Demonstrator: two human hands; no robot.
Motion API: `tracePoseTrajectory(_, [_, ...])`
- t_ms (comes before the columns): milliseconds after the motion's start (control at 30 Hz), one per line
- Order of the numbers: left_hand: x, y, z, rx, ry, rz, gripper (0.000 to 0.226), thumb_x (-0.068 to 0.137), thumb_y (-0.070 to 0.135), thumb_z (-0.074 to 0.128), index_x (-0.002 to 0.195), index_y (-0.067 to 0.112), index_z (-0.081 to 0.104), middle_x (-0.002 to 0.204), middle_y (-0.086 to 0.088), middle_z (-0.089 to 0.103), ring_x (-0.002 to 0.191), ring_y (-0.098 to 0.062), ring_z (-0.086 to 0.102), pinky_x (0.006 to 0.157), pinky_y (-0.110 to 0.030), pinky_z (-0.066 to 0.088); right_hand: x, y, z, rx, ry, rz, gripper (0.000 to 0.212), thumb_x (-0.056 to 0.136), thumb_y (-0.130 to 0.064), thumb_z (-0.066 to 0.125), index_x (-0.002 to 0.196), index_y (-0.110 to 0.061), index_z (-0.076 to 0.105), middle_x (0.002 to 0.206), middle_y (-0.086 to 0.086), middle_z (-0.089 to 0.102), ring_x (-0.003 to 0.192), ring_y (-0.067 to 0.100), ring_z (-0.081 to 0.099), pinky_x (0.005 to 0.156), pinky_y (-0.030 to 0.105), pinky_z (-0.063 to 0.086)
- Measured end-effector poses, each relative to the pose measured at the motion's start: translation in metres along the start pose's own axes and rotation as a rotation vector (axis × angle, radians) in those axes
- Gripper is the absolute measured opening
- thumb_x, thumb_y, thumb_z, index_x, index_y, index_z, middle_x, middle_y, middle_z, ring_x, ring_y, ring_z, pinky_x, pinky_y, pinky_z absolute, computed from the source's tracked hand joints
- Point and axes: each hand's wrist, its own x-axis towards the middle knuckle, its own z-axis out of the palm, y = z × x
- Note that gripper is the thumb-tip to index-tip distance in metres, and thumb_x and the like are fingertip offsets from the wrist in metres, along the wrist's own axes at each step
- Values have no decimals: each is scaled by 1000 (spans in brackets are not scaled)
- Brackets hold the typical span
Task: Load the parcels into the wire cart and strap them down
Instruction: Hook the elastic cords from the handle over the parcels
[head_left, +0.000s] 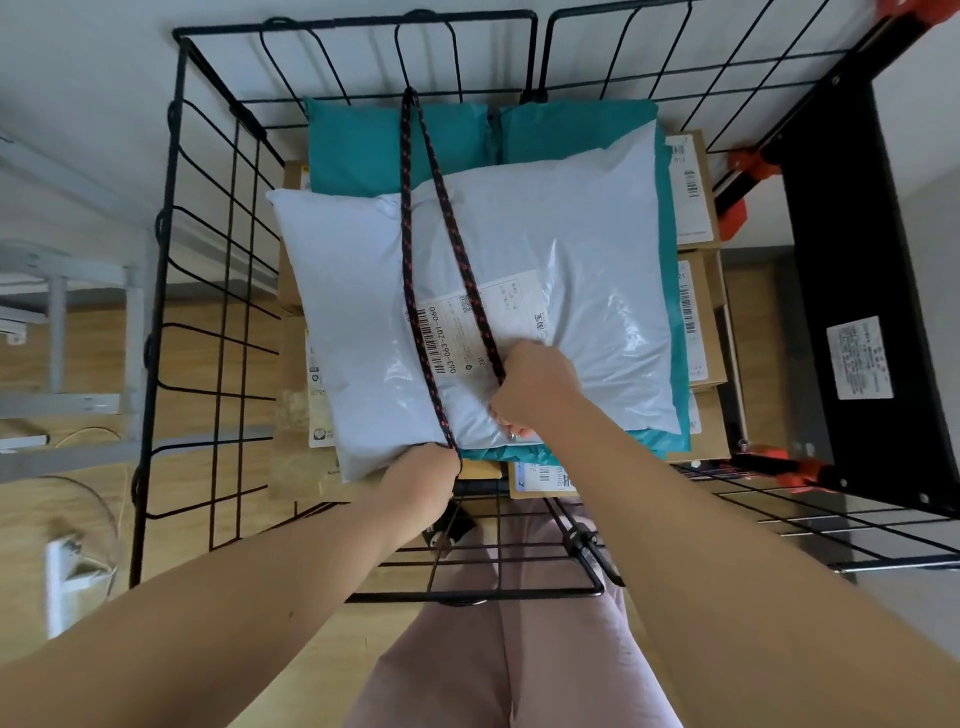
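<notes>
Filling most of the view, the black wire cart (519, 592) stands on a wooden floor with the parcels stacked inside it. Cardboard boxes (701, 322) lie at the bottom, teal mailers (374, 150) over them, and a white mailer (571, 249) sits on top, its shipping label (514, 306) facing up. A black cord flecked with red (406, 234) loops over a wire of the far wall and runs back across the white mailer in two strands. The left hand (421, 478) is clenched round the left strand at the mailer's near edge, seen from the back, so its fingers are hidden. The right hand (535, 389) rests on the white mailer beside the label, its fingers curled tight round the right strand.
</notes>
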Motion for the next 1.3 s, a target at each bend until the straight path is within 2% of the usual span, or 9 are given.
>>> tracePoseTrajectory(167, [12,4,1,223,-117,68,13,93,11,52,87,5,62,64,3,51,68,-18,56,76,-29,49,10,7,3,19,-15,-20,22,83,-2,58,103,-9,61,105,11,67,97,29,65,86,37,55])
tracePoseTrajectory(300, [9,1,6,132,21,74,19,92,6,45,98,2,63,82,-6,61,85,-26,62,71,-31,47,9,8,1,13,-26,-42,14,83,-2,58,91,-14,57,105,12,68,99,30,65,86,36,55])
tracePoseTrajectory(367, [8,1,9,129,22,102,19,91,0,43,89,0,62,88,-10,66,88,-28,65,62,-31,45,9,10,-1,-3,-8,-52,14,82,-3,58,90,-14,57,104,12,67,99,29,64,82,32,54])
tracePoseTrajectory(433, [12,0,11,160,5,102,26,91,3,45,69,14,52,96,-13,68,83,-26,64,52,-24,38,10,14,-1,3,10,-60,19,82,-1,59,98,-10,62,104,13,67,101,29,63,80,32,52])
tracePoseTrajectory(500, [12,-1,10,218,16,102,28,92,7,46,68,20,47,97,-9,67,84,-23,62,57,-23,40,10,15,-2,-5,12,-70,20,82,-1,59,98,-11,61,106,13,66,102,30,62,81,31,51])
tracePoseTrajectory(600, [11,-2,11,314,11,153,18,92,4,46,93,11,62,91,-3,65,81,-19,60,73,-27,46,11,18,2,-20,26,-121,16,83,-6,58,95,-17,60,105,11,65,103,30,60,76,30,47])
tracePoseTrajectory(1067, [16,3,11,352,-109,124,20,92,27,55,92,12,68,85,-1,67,83,-19,65,76,-31,53,20,32,9,-3,20,-206,5,86,-16,55,88,-18,59,108,8,63,108,25,57,84,30,52])
tracePoseTrajectory(1200, [13,2,7,223,-131,75,23,93,21,51,71,17,56,61,3,59,53,-7,60,56,-20,45,26,30,6,110,-54,-157,8,81,-4,57,77,-11,58,87,9,58,96,27,63,75,30,56])
tracePoseTrajectory(1300, [8,4,4,183,-132,59,19,92,13,50,76,16,58,75,-2,68,59,-8,65,62,-20,50,27,29,-1,138,-172,-119,16,76,4,57,70,-11,56,76,7,57,72,24,60,68,29,56])
